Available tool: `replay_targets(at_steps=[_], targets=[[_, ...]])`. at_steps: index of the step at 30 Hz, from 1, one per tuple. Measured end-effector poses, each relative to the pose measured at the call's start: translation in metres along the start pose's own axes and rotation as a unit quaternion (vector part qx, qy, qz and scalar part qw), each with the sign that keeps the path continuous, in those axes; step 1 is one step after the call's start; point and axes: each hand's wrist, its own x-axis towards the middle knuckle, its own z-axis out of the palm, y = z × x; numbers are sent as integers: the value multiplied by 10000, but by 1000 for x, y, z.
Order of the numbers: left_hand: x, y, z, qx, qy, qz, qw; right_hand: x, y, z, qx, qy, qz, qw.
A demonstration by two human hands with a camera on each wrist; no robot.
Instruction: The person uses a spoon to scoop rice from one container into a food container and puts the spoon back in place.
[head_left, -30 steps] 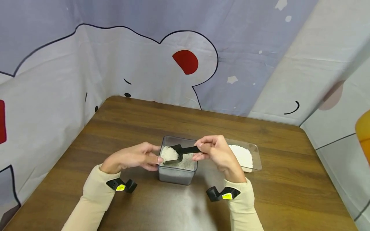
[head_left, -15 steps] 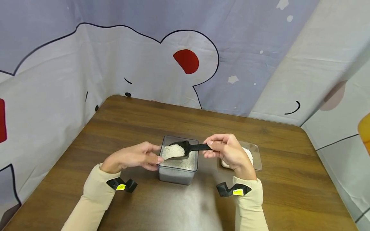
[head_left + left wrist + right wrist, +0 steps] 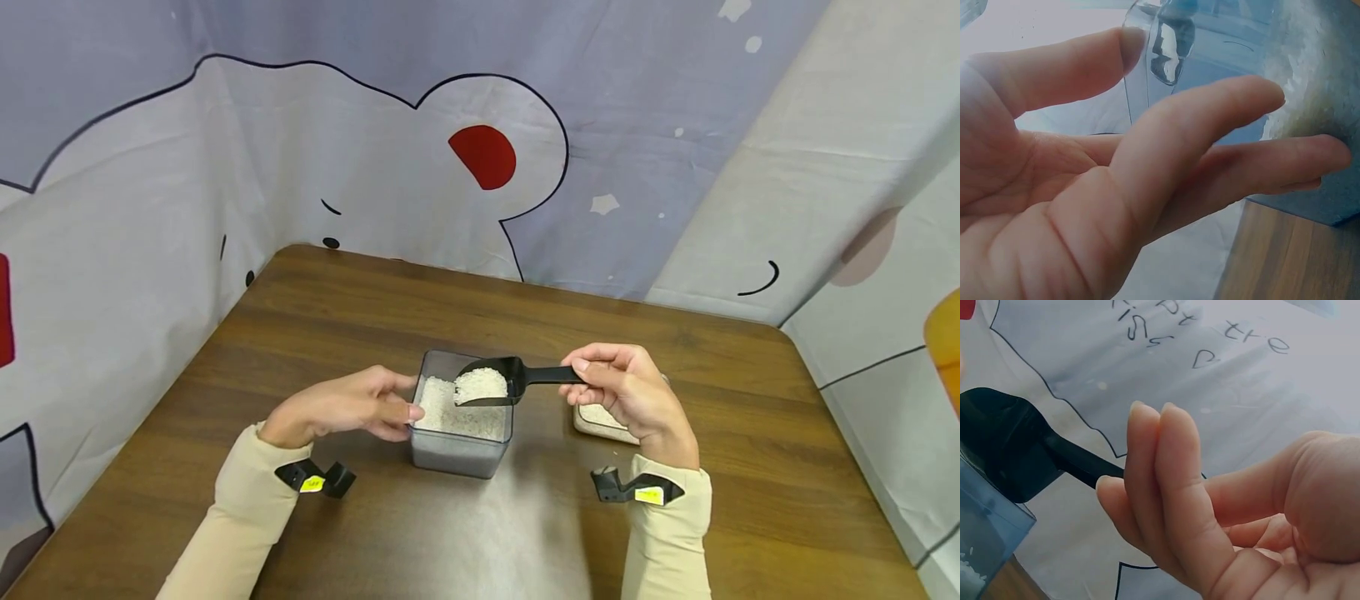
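My right hand [image 3: 630,396] pinches the handle of a black scoop [image 3: 515,372] between thumb and fingers. White rice [image 3: 482,386] is heaped in the scoop's bowl, which is held level above the right part of a clear grey square container [image 3: 453,457]. More rice [image 3: 435,400] fills much of that container. At its left side my left hand [image 3: 345,404] holds it, thumb [image 3: 415,412] over the rim and fingers along the outer wall. In the left wrist view the fingers [image 3: 1235,106] stretch along the container's side. The right wrist view shows the scoop [image 3: 1004,437] overlapping the container's corner.
A low clear tray [image 3: 606,431] with white grains stands to the right, partly hidden behind my right hand. Both stand on a brown wooden table [image 3: 360,308]. A printed curtain [image 3: 360,150] hangs around the table's far and left sides.
My right hand has carried the rice-filled scoop rightward, from the container's left side to its right side, and now covers more of the tray. My left hand has stayed put.
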Motion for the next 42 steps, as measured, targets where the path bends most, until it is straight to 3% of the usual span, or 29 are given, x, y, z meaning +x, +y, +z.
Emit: replay_targets(at_steps=[6, 13, 26, 33, 42], targets=[[0, 0, 0, -11, 36, -32, 10000, -3, -2, -1, 57, -8, 0, 10000], [0, -1, -1, -11, 1, -22, 10000, -9, -7, -8, 89, -77, -282, 9995], [1, -1, -2, -59, -206, 24, 9998, -39, -18, -43, 223, -255, -676, 9971], [3, 2, -3, 61, -132, -11, 9999, -54, -21, -64, 350, -64, -756, 9965], [2, -1, -3, -24, -210, -13, 9998, -75, -14, -91, 474, 248, -570, 9969]])
